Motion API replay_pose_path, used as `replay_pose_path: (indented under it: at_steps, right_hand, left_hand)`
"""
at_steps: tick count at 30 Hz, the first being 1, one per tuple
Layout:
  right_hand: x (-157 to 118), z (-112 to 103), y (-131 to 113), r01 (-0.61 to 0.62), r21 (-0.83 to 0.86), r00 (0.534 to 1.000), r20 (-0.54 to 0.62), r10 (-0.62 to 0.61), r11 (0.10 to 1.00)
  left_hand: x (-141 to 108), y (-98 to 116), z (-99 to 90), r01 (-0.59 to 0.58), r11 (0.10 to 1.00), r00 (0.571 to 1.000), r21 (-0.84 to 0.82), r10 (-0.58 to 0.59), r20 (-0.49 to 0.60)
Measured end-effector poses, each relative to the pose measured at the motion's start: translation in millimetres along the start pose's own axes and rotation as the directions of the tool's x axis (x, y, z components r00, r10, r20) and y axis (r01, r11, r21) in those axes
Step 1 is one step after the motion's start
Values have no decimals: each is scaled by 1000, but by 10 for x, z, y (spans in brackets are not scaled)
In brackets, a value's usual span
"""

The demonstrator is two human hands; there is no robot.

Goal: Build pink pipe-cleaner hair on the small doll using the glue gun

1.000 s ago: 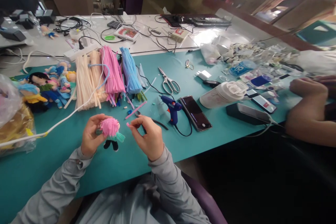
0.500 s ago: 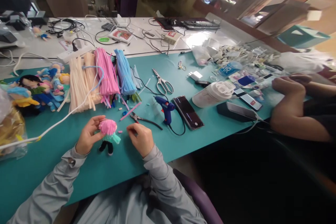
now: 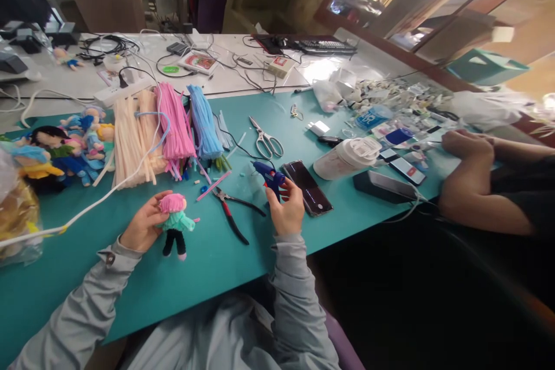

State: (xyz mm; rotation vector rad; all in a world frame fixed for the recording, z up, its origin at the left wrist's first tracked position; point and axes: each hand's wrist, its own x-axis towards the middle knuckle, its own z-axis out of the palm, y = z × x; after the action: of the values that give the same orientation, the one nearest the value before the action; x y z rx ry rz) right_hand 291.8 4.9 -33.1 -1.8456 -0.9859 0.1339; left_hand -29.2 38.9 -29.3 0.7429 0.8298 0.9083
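Observation:
A small doll [image 3: 175, 221] with pink hair, a mint top and black legs is held by its head and side in my left hand [image 3: 145, 223]. My right hand [image 3: 288, 208] has its fingers wrapped round the handle of a blue glue gun [image 3: 269, 175], whose nozzle points up and left. Between the hands lie pliers [image 3: 228, 211] with red and black handles, spread apart on the green mat [image 3: 208, 277]. A pink strip [image 3: 214, 186] lies just above the pliers. The glue gun's lower handle is hidden by my fingers.
Bundles of peach [image 3: 134, 139], pink [image 3: 176, 127] and blue stems [image 3: 204, 127] lie behind the doll, with finished dolls [image 3: 65, 150] to their left. Scissors [image 3: 266, 140], a phone [image 3: 307, 188] and a white cup [image 3: 346, 158] are further right. Another person's arms [image 3: 468, 173] rest at the right.
My right hand has moved right and taken hold of the glue gun. The pliers' handles now show spread apart. The doll has turned slightly in my left hand, showing more of its top.

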Motion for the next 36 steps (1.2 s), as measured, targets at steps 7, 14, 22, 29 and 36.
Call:
replay_pose_path:
  at_steps: [7,14,22,29,36]
  right_hand:
    - [160,100,-114,-6,-136,994,107,20,991]
    - [-349,-291,-697,23,367,914,369,-168,930]
    - [-693,-312,-1138,289,492,644,534,-547,821]
    - [-731,-223,-1086,353,422,655,525,-543,835]
    - [-717,-204,-1088,371,386,656,535,-533,845]
  left_hand:
    - [-18,-12,29,-151,988,988,-17,150,-43]
    - [-48,-57,44,-251,968,965,2,250,-83]
    - [-59,-81,60,-322,945,942,64,326,-75]
    - [-78,-82,56,-310,947,946,80,316,-75]
    - [-92,-86,72,-286,950,953,123,296,-72]
